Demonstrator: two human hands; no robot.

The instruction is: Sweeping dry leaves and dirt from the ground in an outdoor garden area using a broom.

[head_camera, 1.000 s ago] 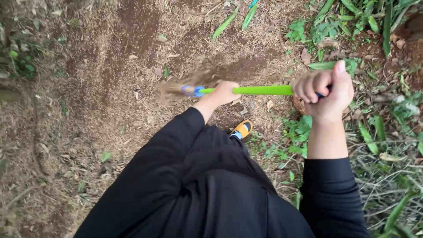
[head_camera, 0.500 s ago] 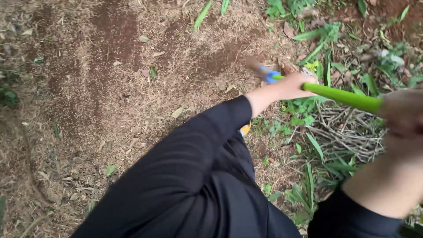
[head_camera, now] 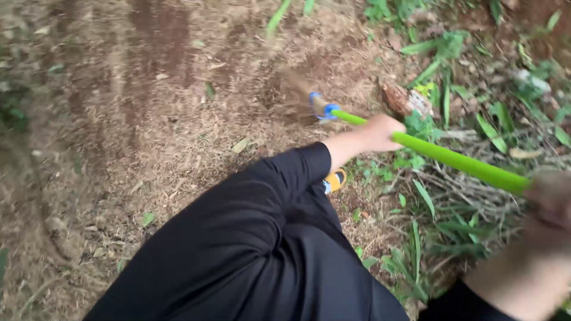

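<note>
Two hands clenched on green broom handle [head_camera: 452, 159], left hand [head_camera: 380, 132] forward, right hand [head_camera: 550, 199] rear, blurred.

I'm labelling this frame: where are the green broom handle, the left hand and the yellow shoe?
green broom handle [head_camera: 452, 159], head view, mid-shaft.
left hand [head_camera: 380, 133], head view, back of the hand.
yellow shoe [head_camera: 336, 179], head view, toe.
</note>
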